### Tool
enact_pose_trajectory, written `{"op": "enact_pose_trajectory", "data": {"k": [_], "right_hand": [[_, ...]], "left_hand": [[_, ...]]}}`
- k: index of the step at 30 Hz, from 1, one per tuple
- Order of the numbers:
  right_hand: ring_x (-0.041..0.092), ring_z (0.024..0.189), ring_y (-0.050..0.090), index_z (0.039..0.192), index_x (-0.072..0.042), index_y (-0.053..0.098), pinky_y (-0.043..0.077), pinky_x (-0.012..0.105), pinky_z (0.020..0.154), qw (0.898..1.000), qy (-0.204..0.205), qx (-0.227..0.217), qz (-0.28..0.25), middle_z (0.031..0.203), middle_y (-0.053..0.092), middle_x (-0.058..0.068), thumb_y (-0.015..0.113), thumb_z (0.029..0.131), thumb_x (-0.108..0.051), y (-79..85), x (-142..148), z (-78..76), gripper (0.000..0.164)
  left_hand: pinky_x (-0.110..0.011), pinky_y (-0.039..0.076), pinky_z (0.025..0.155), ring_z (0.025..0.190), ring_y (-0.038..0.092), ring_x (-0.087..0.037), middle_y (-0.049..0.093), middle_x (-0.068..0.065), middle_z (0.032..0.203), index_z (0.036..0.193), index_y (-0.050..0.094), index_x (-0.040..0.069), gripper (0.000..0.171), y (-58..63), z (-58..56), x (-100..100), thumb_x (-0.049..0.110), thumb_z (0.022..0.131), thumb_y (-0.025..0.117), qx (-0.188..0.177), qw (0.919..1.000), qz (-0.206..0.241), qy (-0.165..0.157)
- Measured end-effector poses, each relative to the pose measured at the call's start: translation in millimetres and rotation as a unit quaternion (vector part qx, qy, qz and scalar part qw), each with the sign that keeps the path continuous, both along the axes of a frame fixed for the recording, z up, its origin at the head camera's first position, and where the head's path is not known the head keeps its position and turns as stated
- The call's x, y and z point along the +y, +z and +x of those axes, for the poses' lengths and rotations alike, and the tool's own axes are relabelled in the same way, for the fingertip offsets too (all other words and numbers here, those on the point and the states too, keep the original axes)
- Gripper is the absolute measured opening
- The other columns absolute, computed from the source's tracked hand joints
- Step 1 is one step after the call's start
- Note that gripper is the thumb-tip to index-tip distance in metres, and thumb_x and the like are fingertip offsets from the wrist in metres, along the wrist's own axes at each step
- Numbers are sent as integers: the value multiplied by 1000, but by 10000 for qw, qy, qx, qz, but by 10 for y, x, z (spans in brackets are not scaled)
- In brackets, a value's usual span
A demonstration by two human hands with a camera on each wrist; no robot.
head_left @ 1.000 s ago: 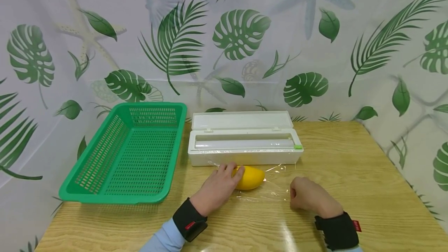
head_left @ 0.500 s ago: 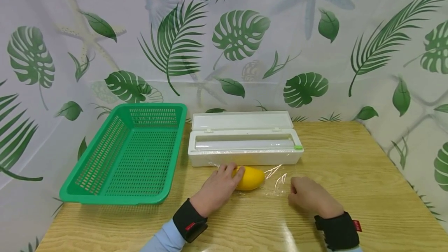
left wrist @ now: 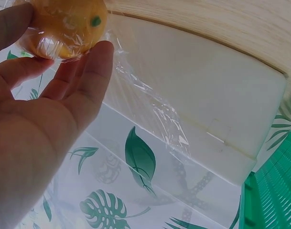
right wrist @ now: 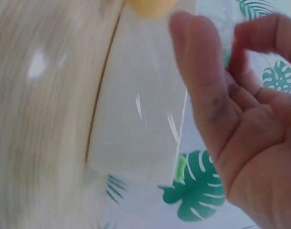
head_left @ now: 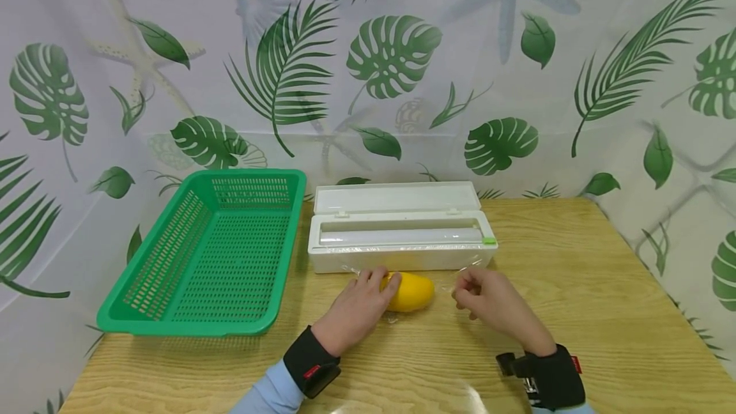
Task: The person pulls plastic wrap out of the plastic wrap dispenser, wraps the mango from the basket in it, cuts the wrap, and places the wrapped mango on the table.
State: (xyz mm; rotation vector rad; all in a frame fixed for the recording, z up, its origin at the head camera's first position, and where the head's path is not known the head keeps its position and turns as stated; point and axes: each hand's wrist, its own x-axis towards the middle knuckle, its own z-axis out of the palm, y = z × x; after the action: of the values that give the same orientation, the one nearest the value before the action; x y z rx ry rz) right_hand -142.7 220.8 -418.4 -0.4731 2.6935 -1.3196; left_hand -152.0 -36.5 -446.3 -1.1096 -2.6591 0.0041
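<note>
A yellow mango [head_left: 411,292] lies in front of the white cling film box [head_left: 402,260]. My left hand [head_left: 359,312] grips its left end; in the left wrist view, thumb and fingers hold the film-covered mango [left wrist: 69,26], whose green stem spot shows. Clear cling film [left wrist: 155,107] trails from it over the box front. To the right of the mango is my right hand [head_left: 494,304], its fingers bent. The right wrist view shows the thumb [right wrist: 202,62] apart from the curled index finger, with nothing visible between them.
The box lid [head_left: 397,198] stands open at the back, and a film roll [head_left: 402,236] lies inside. To the left is a green basket [head_left: 190,326]. A leaf-patterned sheet [head_left: 425,101] hangs behind the wooden table [head_left: 575,286].
My right hand has moved left and toward the box, its closed fist loosening. The shiny film between it and the mango shows less. My left hand stays on the mango.
</note>
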Motion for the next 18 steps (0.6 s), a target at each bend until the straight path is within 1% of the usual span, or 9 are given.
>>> {"op": "enact_pose_trajectory", "data": {"k": [3,5,9,12,18], "right_hand": [[29,70,62,88,-2,56,56,32,53,9981,-150,-116,-578,83,66,20,57,89,-9,-12,-48,-5,7],[31,71,63,88,0,56,56,32,53,9959,-153,-42,-886,87,66,24,56,89,-7,-32,-92,-13,7],[36,70,62,86,3,56,57,33,52,9914,-164,42,-1301,86,66,26,56,88,-5,-83,-209,-34,8],[38,70,62,86,3,56,57,36,53,9891,-196,74,-1455,84,66,25,57,88,-6,-123,-297,-43,9],[36,71,62,87,2,56,56,47,57,9871,-207,97,-1587,84,65,24,57,89,-7,-202,-437,-56,10]], "left_hand": [[-34,54,71,98,48,-28,49,-15,119,132,44,9,48,2,-3,2,6,87,60,-14,10000,-7,8],[-35,54,71,99,48,-28,49,-15,119,133,43,9,49,-2,-4,-1,6,87,60,-26,10000,-15,15],[-35,54,71,99,48,-28,49,-15,119,133,44,9,50,-7,-8,-7,7,86,62,-16,10000,-21,25],[-35,54,71,99,49,-28,49,-15,118,132,44,9,51,-8,-11,-10,7,85,63,4,10000,-25,19],[-34,54,70,98,49,-28,48,-14,118,133,44,10,50,2,-8,-13,8,86,62,34,10000,-48,-13]]}}
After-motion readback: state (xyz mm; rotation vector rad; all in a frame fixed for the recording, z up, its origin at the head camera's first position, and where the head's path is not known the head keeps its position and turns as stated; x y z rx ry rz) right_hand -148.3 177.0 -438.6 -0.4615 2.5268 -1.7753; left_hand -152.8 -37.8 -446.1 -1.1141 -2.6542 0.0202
